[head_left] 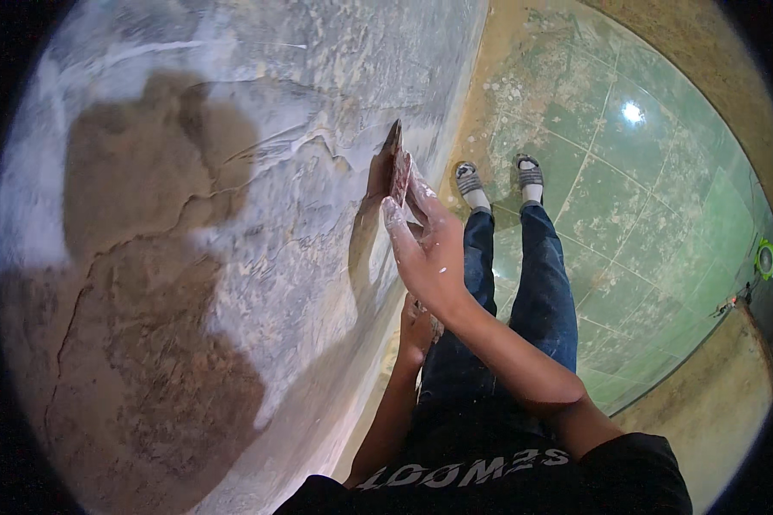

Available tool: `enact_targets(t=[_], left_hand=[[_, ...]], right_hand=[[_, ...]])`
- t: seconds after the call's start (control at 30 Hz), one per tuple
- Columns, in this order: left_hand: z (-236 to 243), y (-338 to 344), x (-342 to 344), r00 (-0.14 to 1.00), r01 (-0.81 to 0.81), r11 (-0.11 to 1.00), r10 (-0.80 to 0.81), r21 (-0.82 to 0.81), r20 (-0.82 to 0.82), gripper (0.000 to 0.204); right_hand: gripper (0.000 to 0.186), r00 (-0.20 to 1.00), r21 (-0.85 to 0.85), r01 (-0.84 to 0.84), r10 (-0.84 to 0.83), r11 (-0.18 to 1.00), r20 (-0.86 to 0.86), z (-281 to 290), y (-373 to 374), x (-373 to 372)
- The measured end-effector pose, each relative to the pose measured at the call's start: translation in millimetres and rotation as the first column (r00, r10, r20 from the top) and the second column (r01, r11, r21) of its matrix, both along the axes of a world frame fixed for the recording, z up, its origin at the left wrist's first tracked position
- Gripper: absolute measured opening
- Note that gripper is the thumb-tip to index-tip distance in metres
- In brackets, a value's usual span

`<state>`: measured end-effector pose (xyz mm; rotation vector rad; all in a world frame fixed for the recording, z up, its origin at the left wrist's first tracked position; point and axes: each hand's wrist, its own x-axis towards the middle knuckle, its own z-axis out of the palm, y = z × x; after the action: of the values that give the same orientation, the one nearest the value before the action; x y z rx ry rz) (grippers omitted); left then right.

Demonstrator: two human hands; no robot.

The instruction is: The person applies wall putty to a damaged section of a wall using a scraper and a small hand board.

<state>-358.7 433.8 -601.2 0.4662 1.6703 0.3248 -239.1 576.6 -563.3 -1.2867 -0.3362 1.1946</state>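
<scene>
A flat putty spreader [398, 163], brownish and streaked with white, stands nearly edge-on to me against the wall. My right hand [435, 257] is closed on it, thumb on one side and fingers on the other, with white smears on the fingertips. Wet grey-white plaster coats much of the wall [292, 197] to the left, with ridges and drag marks around the blade. Below the right wrist my left hand [418, 329] hangs close to the wall, smeared with plaster. Its fingers are mostly hidden, so whether it holds anything does not show.
A bare brown patch of wall [163, 378] with a long crack lies lower left, partly under my shadow. Green floor tiles [610, 197] spattered with white stretch right of my sandalled feet [498, 176]. A round green-rimmed object [765, 259] is at the far right.
</scene>
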Motion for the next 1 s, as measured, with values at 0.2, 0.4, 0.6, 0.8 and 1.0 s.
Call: enact_targets(t=[0.2, 0.4, 0.6, 0.8, 1.0], left_hand=[[37.6, 1.6, -13.0, 0.997, 0.008, 1.000, -0.008, 0.000, 0.072, 0.023], [75.3, 7.3, -18.3, 0.995, 0.009, 0.999, -0.013, 0.036, 0.097, 0.022], [94.7, 0.0, -29.1, 0.996, 0.040, 0.995, -0.047, 0.088, 0.078, 0.021], [109.7, -0.5, -19.4, 0.995, 0.077, 0.992, -0.082, 0.102, 0.049, 0.025], [125.1, -3.9, 0.9, 0.990, 0.138, 0.985, -0.139, 0.101, 0.002, 0.029]], right_hand=[[0.046, 0.999, 0.039, -0.049, 0.048, 0.998, 0.015, 35.5, 3.1, -7.2], [0.047, 0.992, 0.040, -0.105, 0.102, 0.994, 0.077, 75.2, 6.5, -11.3], [0.048, 0.991, 0.025, -0.079, 0.076, 0.997, 0.115, 115.7, 2.2, -18.3], [0.045, 0.959, 0.019, -0.147, 0.138, 0.989, 0.246, 162.9, -4.0, 0.2], [0.013, 0.931, 0.054, -0.193, 0.165, 0.980, 0.325, 209.6, -29.0, 30.3]])
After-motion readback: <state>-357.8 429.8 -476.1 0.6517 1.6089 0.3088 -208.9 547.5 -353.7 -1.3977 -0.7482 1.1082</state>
